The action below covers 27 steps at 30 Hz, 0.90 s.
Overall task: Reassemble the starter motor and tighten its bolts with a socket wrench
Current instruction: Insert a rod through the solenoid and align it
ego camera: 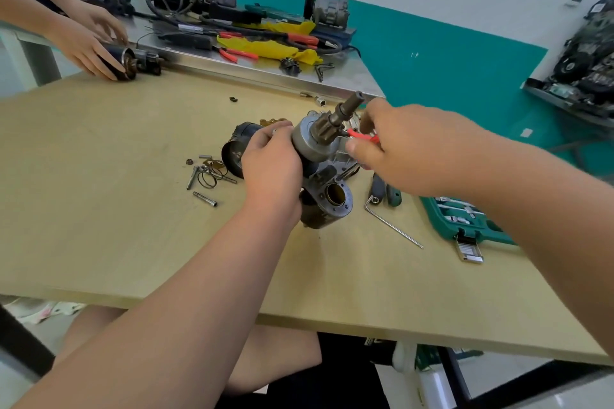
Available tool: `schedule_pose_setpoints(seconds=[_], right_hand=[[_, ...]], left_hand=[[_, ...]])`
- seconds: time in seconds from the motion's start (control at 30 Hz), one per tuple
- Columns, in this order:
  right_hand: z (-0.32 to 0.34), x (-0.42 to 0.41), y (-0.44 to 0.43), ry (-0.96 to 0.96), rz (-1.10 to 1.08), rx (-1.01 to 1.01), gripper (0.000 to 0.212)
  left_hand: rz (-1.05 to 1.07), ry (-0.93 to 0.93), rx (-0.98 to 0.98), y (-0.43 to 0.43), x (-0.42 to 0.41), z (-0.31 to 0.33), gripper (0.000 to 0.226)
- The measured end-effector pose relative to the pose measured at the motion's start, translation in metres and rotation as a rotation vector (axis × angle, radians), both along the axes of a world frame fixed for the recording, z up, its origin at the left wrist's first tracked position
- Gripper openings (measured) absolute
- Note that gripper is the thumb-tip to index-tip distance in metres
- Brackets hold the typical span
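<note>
Hands meet just above the middle of the frame, over a pale wooden table [99, 209]. The left hand [270, 169] wraps its curled fingers round the grey drum of the starter motor [310, 143] and holds it tilted, its lower end down on the table. The motor's toothed shaft [349, 106] points up and to the right. The right hand [398, 146] comes in from the right with thumb and fingers bent, pinching a red-handled tool [357, 134] against the motor just below the shaft; what kind of tool it is cannot be told.

A black round casing [237, 146] lies on the table just left of the left hand and partly behind it. Further left are loose bolts [205, 199] and thin wire rings [207, 181]. To the right of the motor lie two dark tool handles [378, 189] and a hex key [393, 224]. An open green socket case [442, 222] sits further right, near the table edge.

A metal bench [265, 73] butts against the far edge of the table and carries a yellow cloth [265, 48] among cables and pliers. In the upper left of the frame another person's hand [89, 43] rests on a second motor [133, 60].
</note>
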State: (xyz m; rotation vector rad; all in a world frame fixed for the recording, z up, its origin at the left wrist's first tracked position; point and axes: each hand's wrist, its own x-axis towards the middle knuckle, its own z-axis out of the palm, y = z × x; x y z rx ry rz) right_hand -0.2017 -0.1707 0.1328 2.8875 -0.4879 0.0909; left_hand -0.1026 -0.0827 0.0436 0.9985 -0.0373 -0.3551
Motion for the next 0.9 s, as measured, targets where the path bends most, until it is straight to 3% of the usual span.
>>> schedule_pose_setpoints(seconds=[0.1,0.17,0.27,0.4,0.57,0.77,0.87,0.9], right_hand=[[0.011,-0.001,-0.004,0.078,0.016,0.191,0.031],[0.012,0.003,-0.005,0.051,0.055,0.088,0.026],[0.004,0.009,-0.007,-0.002,0.031,-0.011,0.041],[0.010,0.007,-0.011,0.116,0.002,0.112,0.029],[0.010,0.004,-0.007,0.094,0.150,0.046,0.015],[0.004,0.012,-0.002,0.063,-0.061,0.155,0.041],[0.005,0.003,-0.011,0.059,-0.045,0.219,0.031],[0.006,-0.001,-0.013,0.086,0.002,0.135,0.029]], left_hand=[[0.032,-0.049,0.015,-0.001,0.000,0.001,0.024],[0.041,-0.027,0.005,-0.002,0.000,-0.001,0.021],[0.008,0.010,-0.002,-0.002,0.000,-0.001,0.019],[-0.006,-0.045,-0.001,-0.004,0.005,-0.004,0.026],[-0.043,-0.010,0.038,0.000,0.010,-0.004,0.024],[0.014,0.053,-0.012,-0.008,0.002,-0.001,0.021],[0.019,0.011,-0.002,-0.011,-0.004,-0.002,0.022],[0.004,-0.005,0.003,-0.010,-0.004,-0.002,0.023]])
